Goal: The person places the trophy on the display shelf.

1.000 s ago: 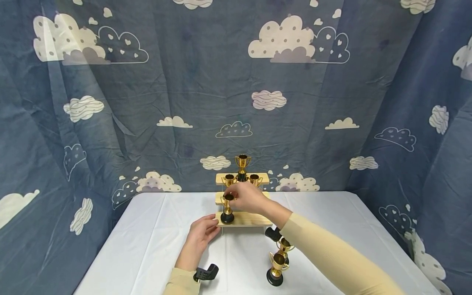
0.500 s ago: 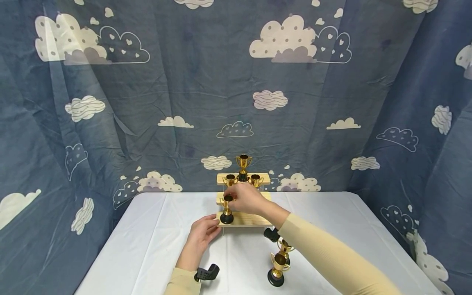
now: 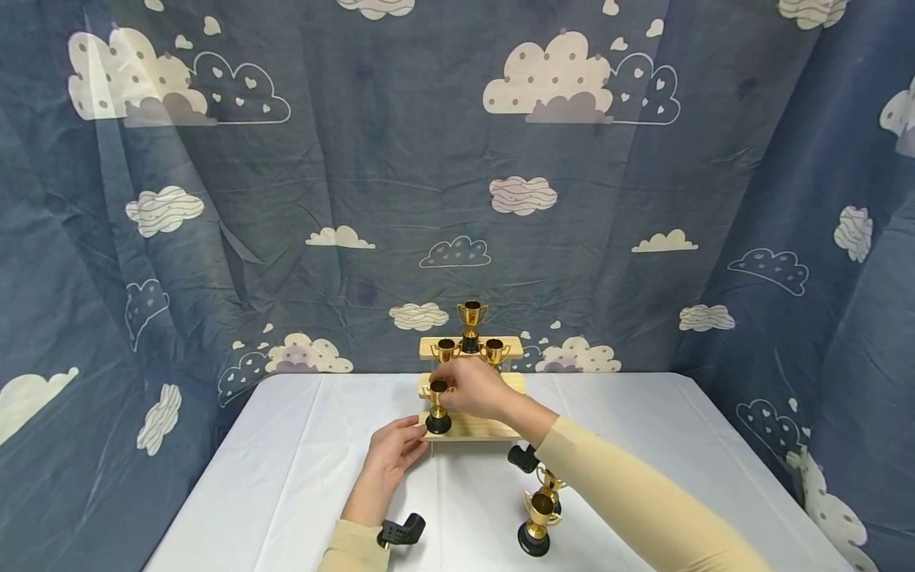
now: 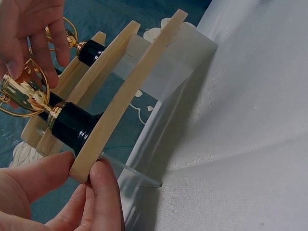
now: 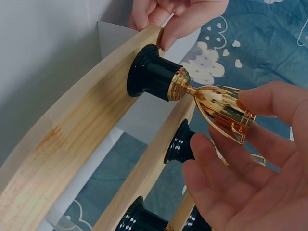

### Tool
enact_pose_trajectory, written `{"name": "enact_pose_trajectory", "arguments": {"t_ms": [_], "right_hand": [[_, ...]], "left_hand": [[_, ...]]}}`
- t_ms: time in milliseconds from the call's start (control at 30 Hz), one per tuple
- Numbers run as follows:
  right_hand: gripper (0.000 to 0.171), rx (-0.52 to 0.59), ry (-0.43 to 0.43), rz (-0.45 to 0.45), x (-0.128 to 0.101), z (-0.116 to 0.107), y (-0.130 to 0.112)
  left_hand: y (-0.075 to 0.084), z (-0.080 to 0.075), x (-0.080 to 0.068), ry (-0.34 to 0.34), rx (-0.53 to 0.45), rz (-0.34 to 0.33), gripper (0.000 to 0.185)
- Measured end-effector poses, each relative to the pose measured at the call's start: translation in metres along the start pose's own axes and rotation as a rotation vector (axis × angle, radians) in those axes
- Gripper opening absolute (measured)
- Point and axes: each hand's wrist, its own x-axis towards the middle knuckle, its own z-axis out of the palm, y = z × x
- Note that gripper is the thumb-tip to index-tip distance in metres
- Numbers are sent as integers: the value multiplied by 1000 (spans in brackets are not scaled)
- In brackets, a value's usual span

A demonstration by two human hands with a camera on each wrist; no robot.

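Barely anything has shifted in the last second: my right hand [image 3: 473, 389] has eased slightly down and left, its fingers curled round the cup of the small gold trophy [image 3: 438, 405], whose black base now sits on the lowest wooden step [image 3: 475, 430] of the tiered stand, so it looks placed. My left hand [image 3: 391, 458] pinches that step's near corner. Behind my right hand, the middle step is mostly hidden.
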Motion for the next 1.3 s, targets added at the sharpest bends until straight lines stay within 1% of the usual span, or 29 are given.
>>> {"name": "enact_pose_trajectory", "arguments": {"t_ms": [200,400,667,800,933,1033,1133,1233,1300], "right_hand": [[38,-6,-5,3,-1,2,1],[38,2,-8,-1,-3,0,0],[48,39,-11,28,-6,-4,2],[47,54,-7,46,-10,-10,3],[43,35,27,32,-14,-17,2],[44,21,52,34,-19,-24,1],[47,2,70,59,-25,-31,-1],[48,-1,67,85,-31,-38,-4],[47,-1,64,95,-36,-42,-6]], "left_hand": [[-1,2,-1,0,32,16,45],[0,2,1,6,42,7,45],[0,4,0,5,38,2,47],[-1,3,-1,-6,35,9,48],[-1,2,-3,-6,49,24,46],[-1,1,-5,-9,58,32,45],[0,-1,-7,-33,53,43,45],[1,-2,-9,-57,36,52,47],[1,-3,-10,-56,25,47,47]]}}
